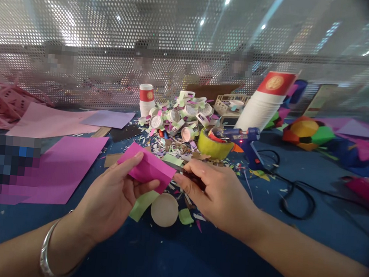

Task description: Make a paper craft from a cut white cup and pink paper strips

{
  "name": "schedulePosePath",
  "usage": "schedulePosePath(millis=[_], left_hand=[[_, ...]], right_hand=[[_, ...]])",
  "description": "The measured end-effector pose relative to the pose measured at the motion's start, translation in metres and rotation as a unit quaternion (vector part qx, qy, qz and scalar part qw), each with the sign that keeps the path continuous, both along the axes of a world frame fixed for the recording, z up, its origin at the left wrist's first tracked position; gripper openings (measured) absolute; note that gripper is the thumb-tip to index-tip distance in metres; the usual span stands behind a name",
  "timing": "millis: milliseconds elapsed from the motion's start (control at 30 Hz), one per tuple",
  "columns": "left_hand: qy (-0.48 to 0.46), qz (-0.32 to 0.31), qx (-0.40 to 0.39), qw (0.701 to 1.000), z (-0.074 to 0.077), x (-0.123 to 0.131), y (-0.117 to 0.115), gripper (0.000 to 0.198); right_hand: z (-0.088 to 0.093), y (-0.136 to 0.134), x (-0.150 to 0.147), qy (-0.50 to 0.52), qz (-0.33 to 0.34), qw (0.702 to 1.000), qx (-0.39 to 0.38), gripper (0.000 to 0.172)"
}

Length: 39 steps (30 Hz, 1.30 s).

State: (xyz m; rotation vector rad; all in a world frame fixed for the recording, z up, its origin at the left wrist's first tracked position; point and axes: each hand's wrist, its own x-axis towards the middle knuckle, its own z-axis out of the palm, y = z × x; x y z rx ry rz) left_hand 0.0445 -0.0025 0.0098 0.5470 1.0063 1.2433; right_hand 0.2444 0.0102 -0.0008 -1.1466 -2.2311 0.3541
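A folded pink paper (148,167) is held up off the bench (167,262) btwn both hands, just above the scrap litter. The L hand (114,197) is clamped on its L end, thumb on top & fingers beneath, so the piece is carried flat w/ its upper face turned to the camera. The R hand (213,193) is pinched on the paper's R corner w/ thumb & forefinger. Something dark is seen under its fingers, but what it is can't be told. W/ a grip at each end the paper is kept taut, which is prob. why no sag is seen. A bangle (47,251) is worn on the L wrist.

Directly below the paper a tan disc (164,209) is lying on the bench, w/ green scraps (142,204) touching it on both sides. Behind the R hand a yellow tape roll (214,147) is set just beside a blue glue gun (245,140). The gun is propped on its stand, nozzle off the surface, & its black cable (295,195) is trailed to the R. A magenta sheet (62,166) is laid flat to the L, within reach. Further back, cut rims (180,112) are heaped next to a cup stack (265,104) tipped over on its side. The far edge is closed off by a perforated screen (179,47)
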Motion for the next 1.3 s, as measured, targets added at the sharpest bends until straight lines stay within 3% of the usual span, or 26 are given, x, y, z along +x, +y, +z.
schedulePosePath(millis=[167, 400, 633, 933, 1133, 1300], left_hand=[[-0.007, -0.016, -0.013, 1.0, 0.002, -0.001, -0.003, 0.02], [-0.034, -0.009, 0.039, 0.999, 0.003, -0.002, -0.002, 0.031], [0.046, 0.023, 0.06, 0.997, -0.002, -0.004, -0.001, 0.002], [0.116, 0.075, 0.042, 0.99, 0.0, -0.006, -0.001, 0.008], [0.134, 0.033, 0.082, 0.987, -0.005, -0.003, -0.001, 0.005], [0.03, -0.044, 0.088, 0.995, 0.0, 0.0, -0.006, 0.012]], right_hand=[[0.0, 0.0, 0.0, -0.003, -0.004, 1.0, 0.002, 0.037], [0.002, 0.002, -0.001, 0.013, -0.003, 1.0, -0.018, 0.038], [0.002, 0.0, -0.003, 0.048, 0.003, 0.997, -0.054, 0.038], [0.004, -0.003, -0.006, 0.111, 0.027, 0.983, -0.143, 0.035], [0.001, -0.002, -0.008, 0.198, 0.036, 0.956, -0.212, 0.033], [-0.002, 0.002, -0.008, 0.233, 0.046, 0.939, -0.248, 0.031]])
